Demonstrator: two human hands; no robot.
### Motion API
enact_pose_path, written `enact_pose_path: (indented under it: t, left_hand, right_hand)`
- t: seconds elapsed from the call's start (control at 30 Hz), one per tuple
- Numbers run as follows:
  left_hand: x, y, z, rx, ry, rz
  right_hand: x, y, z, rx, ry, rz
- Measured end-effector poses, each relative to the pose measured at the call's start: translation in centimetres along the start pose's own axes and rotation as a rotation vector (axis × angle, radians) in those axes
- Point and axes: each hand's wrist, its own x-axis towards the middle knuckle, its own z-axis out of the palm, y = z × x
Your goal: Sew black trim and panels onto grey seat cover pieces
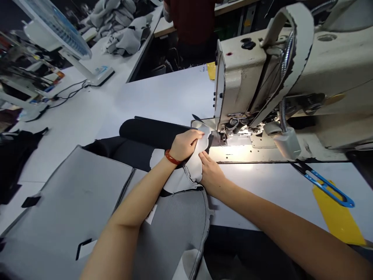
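Observation:
A large grey fabric cover [84,186] with dark seams and a black section [157,134] spreads over the table, its near part hanging toward me. My left hand [186,146], with a red band on its wrist, is closed on a pale fabric flap [201,149] along the cover's edge. Just below it, my right hand [212,175] pinches the right edge of the same flap, thumb hidden. Both hands are left of the needle area of a sewing machine [233,128], whose lamp [287,144] lights the metal bed [236,153].
Blue-handled scissors or snips [329,188] lie at right near a yellow card [338,214]. A white fan [96,76] stands on the table at upper left, its cables trailing. Behind it is a heap of grey fabric pieces [125,37]. A person in a dark red top [192,21] is beyond the table.

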Motion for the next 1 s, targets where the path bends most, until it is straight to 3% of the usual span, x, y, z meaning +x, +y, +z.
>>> enact_pose_path:
  t: [0.13, 0.33, 0.5, 0.77, 1.0]
  left_hand:
    - [0.7, -0.2, 0.5, 0.054, -0.241, 0.234]
    - [0.5, -0.6, 0.3, 0.107, -0.212, 0.26]
    - [0.9, -1.0, 0.5, 0.075, -0.312, 0.228]
    - [0.6, -2.4, 0.9, -0.152, -0.404, 0.302]
    - [1.5, -2.6, 0.7, -0.089, -0.488, 0.368]
  right_hand:
    - [0.3, 0.6, -0.4, 0.066, 0.06, -0.032]
    - [0.3, 0.7, 0.4, 0.09, 0.113, -0.042]
    - [0.1, 0.9, 0.6, 0.117, 0.144, -0.051]
    - [0.0, 1.1, 0.8, 0.108, 0.15, -0.065]
    - [0.3, 1.1, 0.1, 0.116, 0.117, -0.067]
